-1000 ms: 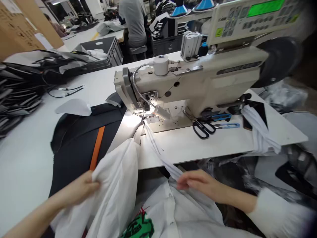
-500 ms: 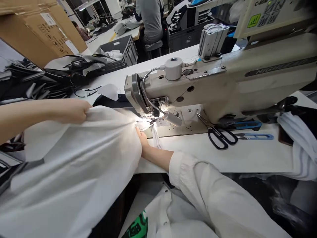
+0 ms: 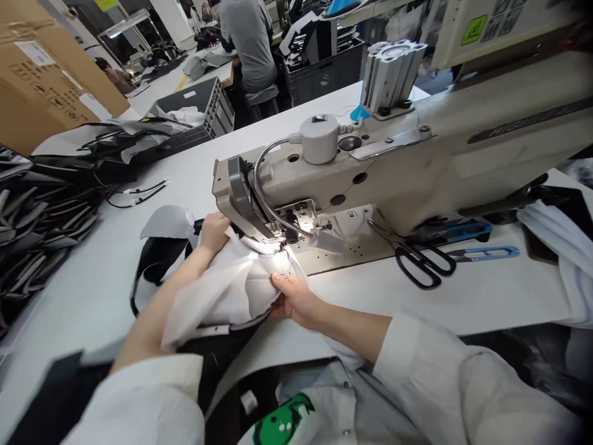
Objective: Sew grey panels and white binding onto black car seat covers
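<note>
A white fabric piece (image 3: 227, 284) with a dark edge and grey stitch lines lies bunched under the lit needle area of the sewing machine (image 3: 336, 179). My right hand (image 3: 299, 301) pinches its near edge, thumb on top and fingers underneath, just in front of the needle. Left of the machine head, my left hand (image 3: 214, 232) is closed at the far side of the fabric; its fingertips are hidden by cloth. Dark and white parts (image 3: 160, 262) of the work lie spread on the table beside my left forearm.
Black-handled scissors (image 3: 424, 262) and blue thread snips (image 3: 486, 253) rest right of the needle. Striped white cloth (image 3: 563, 253) hangs at the right edge. Stacked dark pieces (image 3: 41, 235), a grey crate (image 3: 208, 111) and a cardboard box (image 3: 50, 80) stand left. A person (image 3: 248, 43) sits beyond.
My left hand has moved right and down to beside the machine head, bringing the raised fabric down onto the table. My right hand has shifted slightly nearer and now pinches the fabric's edge.
</note>
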`<state>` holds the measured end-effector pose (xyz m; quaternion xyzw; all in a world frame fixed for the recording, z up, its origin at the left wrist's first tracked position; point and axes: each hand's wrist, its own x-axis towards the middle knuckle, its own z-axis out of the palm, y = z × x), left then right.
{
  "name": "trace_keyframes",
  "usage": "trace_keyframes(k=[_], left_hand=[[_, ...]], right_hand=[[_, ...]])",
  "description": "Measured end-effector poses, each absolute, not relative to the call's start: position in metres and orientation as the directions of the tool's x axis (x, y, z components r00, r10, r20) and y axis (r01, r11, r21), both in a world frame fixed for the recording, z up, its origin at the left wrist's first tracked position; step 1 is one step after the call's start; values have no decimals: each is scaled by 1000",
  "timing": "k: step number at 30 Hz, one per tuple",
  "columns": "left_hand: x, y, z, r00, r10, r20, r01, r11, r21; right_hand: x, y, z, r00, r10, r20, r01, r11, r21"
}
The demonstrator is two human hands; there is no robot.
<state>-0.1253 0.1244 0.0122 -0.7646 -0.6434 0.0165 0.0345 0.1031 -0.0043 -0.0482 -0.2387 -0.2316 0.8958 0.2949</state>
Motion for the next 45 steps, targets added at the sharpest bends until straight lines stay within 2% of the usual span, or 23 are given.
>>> trace_keyframes(k=[3, 7, 9, 11, 13, 15, 17, 19, 21, 22, 24, 25, 26, 27, 29, 30, 33, 35, 37, 39, 41, 43, 45], left_hand=[[-155, 114, 5, 63, 995, 78, 996, -58, -61], [-158, 61, 62, 10, 988, 157, 994, -27, 108], [-138, 15, 98, 291, 952, 95, 930, -305, 203], [-113, -29, 117, 590, 807, -37, 807, -586, 71], [-95, -53, 116, 666, 745, -39, 743, -667, -54], [-93, -51, 102, 599, 800, -48, 787, -598, -150], [-104, -28, 89, 396, 918, 23, 888, -377, -263], [-118, -5, 87, 166, 955, 248, 942, -79, -326], [-118, -1, 93, 40, 849, 527, 949, 132, -285], [-111, -8, 97, 43, 778, 627, 959, 144, -244], [-83, -39, 98, 150, 700, 698, 977, 1, -212], [-65, -57, 93, 282, 747, 602, 958, -188, -215], [-47, -75, 86, 472, 792, 387, 882, -427, -201], [-30, -89, 75, 559, 791, 247, 829, -528, -186], [-6, -105, 52, 540, 841, 29, 818, -517, -251], [0, -106, 41, 486, 874, -20, 826, -467, -316], [0, -90, 23, 284, 956, -76, 846, -288, -449], [-7, -76, 21, 159, 978, -134, 879, -202, -432], [-14, -66, 25, 88, 970, -226, 922, -166, -351], [-18, -60, 29, 71, 948, -312, 954, -156, -255], [-21, -56, 34, 93, 923, -372, 974, -162, -160], [-24, -52, 38, 139, 892, -430, 983, -178, -52], [-27, -47, 41, 207, 849, -487, 978, -192, 80]], right_hand=[[97, -3, -48, -725, 618, -304, -363, -719, -593], [94, -3, -45, -715, 600, -359, -312, -733, -604], [94, -3, -44, -714, 592, -374, -300, -741, -601], [94, -4, -43, -715, 589, -377, -303, -746, -593], [94, -3, -43, -715, 590, -375, -309, -748, -588], [93, -3, -42, -709, 592, -384, -306, -748, -589], [93, -2, -41, -703, 591, -395, -295, -749, -594], [94, -1, -40, -707, 581, -403, -282, -754, -593], [95, 0, -39, -709, 575, -408, -274, -758, -592], [95, 0, -38, -707, 575, -411, -271, -758, -594], [96, -1, -38, -701, 583, -410, -276, -752, -598], [96, -1, -38, -699, 588, -407, -283, -750, -598], [96, -1, -39, -696, 595, -403, -293, -747, -597], [95, -1, -39, -692, 602, -399, -307, -745, -592], [95, 0, -41, -698, 601, -389, -324, -750, -577], [97, 0, -41, -711, 589, -384, -317, -756, -572], [110, -1, -36, -775, 500, -386, -226, -790, -570], [126, -3, -26, -800, 436, -412, -62, -743, -666], [146, -4, -13, -812, 422, -404, 178, -479, -859], [163, -3, 0, -808, 481, -342, 389, -1, -921], [174, 2, 8, -760, 599, -252, 535, 356, -766], [177, 10, 7, -665, 732, -150, 650, 467, -599], [174, 20, -1, -608, 791, -61, 709, 507, -490]])
